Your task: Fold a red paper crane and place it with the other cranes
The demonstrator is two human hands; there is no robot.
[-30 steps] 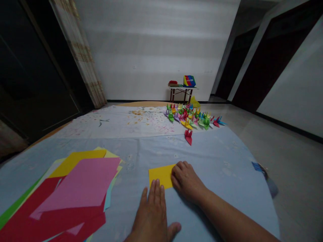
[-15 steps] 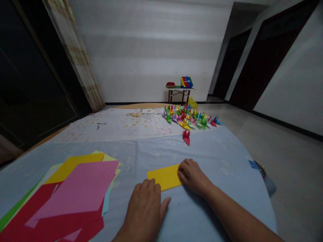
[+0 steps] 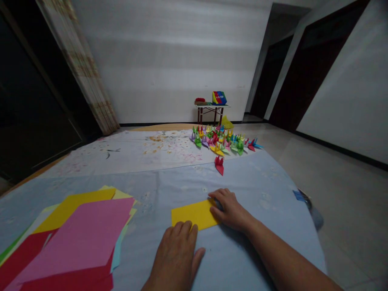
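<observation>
A folded yellow sheet of paper (image 3: pixel 192 215) lies flat on the table, a rectangle slightly tilted. My left hand (image 3: pixel 177 250) rests palm down at its lower edge, the fingertips on the paper and the thumb spread out to the right. Over the paper's right end is my right hand (image 3: pixel 228 210), its thumb on the paper and its fingers arched apart from the thumb near the upper corner. That end of the sheet is partly hidden under the hand.
A stack of coloured paper, pink sheet (image 3: pixel 87 234) on top, lies at left. Beyond the paper sits a red folded crane (image 3: pixel 219 165), with several coloured cranes (image 3: pixel 224 141) behind it. A blue cloth (image 3: pixel 145 246) covers the round table's near part. A small stand (image 3: pixel 212 107) is by the wall.
The view has turned slightly right, shifting everything left. My right hand's fingers have lifted and spread from the thumb at the paper's right end. The left hand stays at the lower edge.
</observation>
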